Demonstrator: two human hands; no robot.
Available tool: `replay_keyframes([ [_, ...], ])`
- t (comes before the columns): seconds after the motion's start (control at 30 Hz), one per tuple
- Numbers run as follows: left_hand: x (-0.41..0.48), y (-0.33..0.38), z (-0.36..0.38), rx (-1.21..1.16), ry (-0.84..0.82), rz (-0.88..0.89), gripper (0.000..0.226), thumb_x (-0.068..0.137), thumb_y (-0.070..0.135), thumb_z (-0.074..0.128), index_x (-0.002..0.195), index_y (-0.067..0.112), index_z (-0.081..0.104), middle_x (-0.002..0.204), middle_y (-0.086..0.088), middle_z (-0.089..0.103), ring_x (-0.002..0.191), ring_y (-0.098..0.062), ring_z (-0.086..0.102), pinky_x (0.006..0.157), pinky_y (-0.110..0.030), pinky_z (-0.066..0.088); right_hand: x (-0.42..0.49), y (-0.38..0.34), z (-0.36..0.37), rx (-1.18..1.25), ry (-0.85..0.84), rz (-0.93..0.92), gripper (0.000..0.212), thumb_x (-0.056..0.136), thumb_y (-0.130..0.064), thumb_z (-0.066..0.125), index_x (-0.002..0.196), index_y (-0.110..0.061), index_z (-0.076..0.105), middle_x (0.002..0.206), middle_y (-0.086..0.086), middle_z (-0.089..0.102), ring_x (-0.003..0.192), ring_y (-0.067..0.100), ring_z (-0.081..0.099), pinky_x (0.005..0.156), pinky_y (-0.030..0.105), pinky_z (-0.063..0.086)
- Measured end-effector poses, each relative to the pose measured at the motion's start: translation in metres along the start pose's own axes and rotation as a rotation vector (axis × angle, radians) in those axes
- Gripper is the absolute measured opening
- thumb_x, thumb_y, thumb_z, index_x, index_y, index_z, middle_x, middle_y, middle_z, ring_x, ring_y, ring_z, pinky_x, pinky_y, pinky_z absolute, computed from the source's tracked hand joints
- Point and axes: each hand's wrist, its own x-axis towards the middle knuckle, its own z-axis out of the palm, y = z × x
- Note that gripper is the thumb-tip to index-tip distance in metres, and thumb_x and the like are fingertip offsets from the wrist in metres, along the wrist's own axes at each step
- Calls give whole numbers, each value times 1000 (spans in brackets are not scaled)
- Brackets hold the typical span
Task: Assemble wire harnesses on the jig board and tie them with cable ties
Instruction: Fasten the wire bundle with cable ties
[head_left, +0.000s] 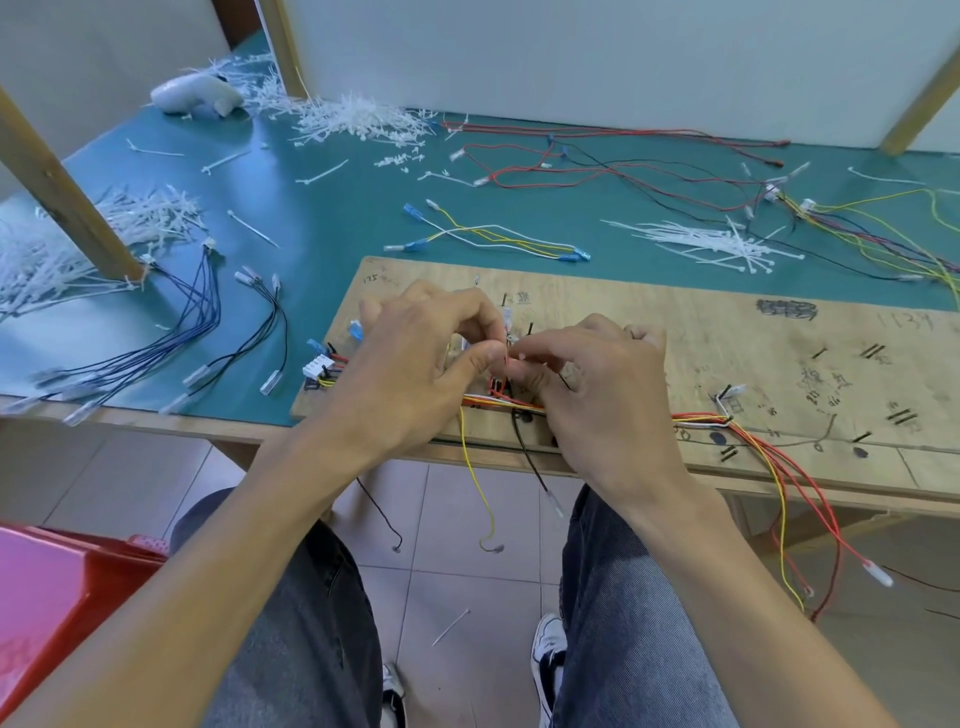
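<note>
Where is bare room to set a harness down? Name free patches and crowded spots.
Free: green mat between black leads and white-yellow leads; jig board right of the right hand. Crowded: cable tie heap at back, red and black wires back right, board's left end, where left hand and right hand pinch harness wires.

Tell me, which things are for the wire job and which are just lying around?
For the job: jig board; wire harness; left hand and right hand, both pinching it; cable ties heaped beside the board.

Lying about: white gadget at the back; lone tie on the floor; red plastic thing.
</note>
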Motion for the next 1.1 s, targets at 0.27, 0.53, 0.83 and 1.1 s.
replay_keyframes([
  [0.27,0,-2,4,-102,12,-48,12,89,30,80,96,35,72,79,34,68,111,-10,61,103,-59,40,-1,5,2,55,10,61,14,91,-27,79,101,-36,82,78,-33,54,83,8,60,84,39,25],
  [0.53,1,-4,4,-86,7,-43,10,93,29,77,89,38,74,80,26,73,107,-12,62,102,-59,42,-1,5,3,67,13,78,14,91,-27,80,101,-36,82,82,-28,64,89,11,63,87,43,29],
  [0.83,0,-3,6,-99,29,-30,5,91,30,74,90,34,76,83,27,70,105,-11,57,101,-60,42,-2,8,4,36,-10,73,12,91,-30,80,100,-38,82,90,-18,77,90,15,63,86,50,34],
  [1.1,3,0,9,-76,49,-22,14,91,24,80,89,37,75,90,22,71,112,-13,56,101,-61,41,0,7,1,83,-17,73,9,91,-30,82,96,-37,83,86,-18,76,91,16,64,86,57,37],
])
